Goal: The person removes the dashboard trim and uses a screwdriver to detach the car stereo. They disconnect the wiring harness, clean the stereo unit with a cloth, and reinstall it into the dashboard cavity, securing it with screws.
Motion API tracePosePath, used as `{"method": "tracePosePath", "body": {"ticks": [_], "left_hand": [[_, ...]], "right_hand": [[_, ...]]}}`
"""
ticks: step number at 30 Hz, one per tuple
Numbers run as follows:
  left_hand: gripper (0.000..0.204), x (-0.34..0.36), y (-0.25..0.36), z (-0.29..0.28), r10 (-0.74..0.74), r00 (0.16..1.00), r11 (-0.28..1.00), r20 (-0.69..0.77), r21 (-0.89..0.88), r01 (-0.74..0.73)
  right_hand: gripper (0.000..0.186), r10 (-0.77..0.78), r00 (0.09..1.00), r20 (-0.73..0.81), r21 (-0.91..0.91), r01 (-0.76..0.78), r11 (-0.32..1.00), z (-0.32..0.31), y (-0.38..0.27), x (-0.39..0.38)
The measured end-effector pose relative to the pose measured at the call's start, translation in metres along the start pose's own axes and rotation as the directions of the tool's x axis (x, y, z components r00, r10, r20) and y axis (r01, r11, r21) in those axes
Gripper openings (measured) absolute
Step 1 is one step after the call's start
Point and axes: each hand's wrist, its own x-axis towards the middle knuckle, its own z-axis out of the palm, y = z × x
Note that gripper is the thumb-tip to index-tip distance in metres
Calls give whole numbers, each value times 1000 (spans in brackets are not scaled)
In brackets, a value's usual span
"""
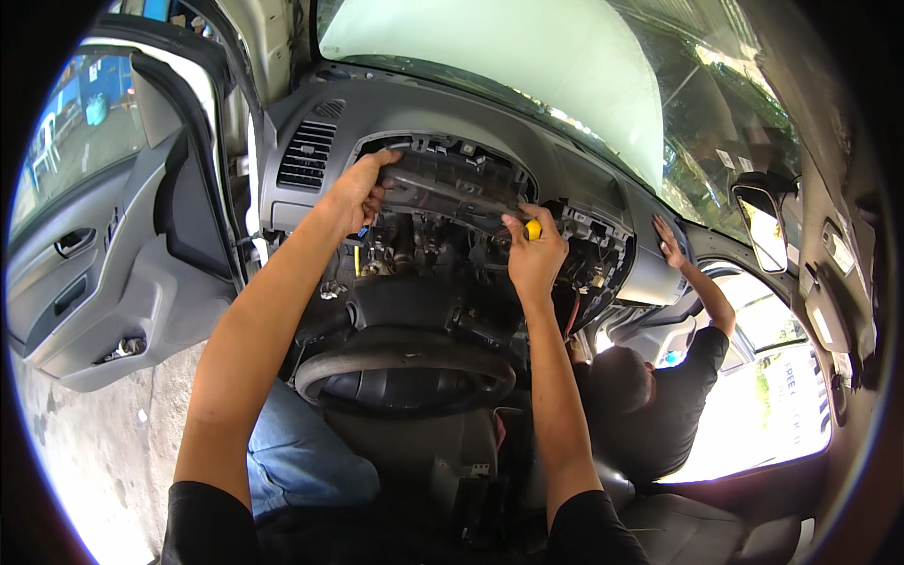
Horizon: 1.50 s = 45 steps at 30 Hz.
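Left hand (356, 193) curled, gripping dark dash panel (443, 188) edge. Right hand (535, 256) closed around yellow-handled screwdriver (533, 230), tip toward panel, above steering wheel (405, 367).

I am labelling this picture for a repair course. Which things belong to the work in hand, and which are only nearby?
In use:
left hand on dark trim panel
right hand with yellow-handled tool
open dashboard cavity

Only nearby:
steering wheel
air vent
open door
rear-view mirror

steering wheel (405, 372): 1; air vent (306, 155): 1; door (104, 254): 1; mirror (765, 231): 1
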Motion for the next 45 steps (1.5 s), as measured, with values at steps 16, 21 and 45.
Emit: {"method": "tracePosePath", "body": {"ticks": [16,21,45], "left_hand": [[31,-88,-64,-1,29,999,999,-37,-25,-30],[31,-87,-78,-10,54,998,999,31,4,-54],[39,-22,-33,-6,114,993,989,-12,-95,-115]], "right_hand": [[30,66,992,105,71,-74,995,-55,4,-78],[30,53,995,89,64,-59,996,-49,12,-92],[24,-263,956,-130,-60,258,964,-8,6,-30]]}}
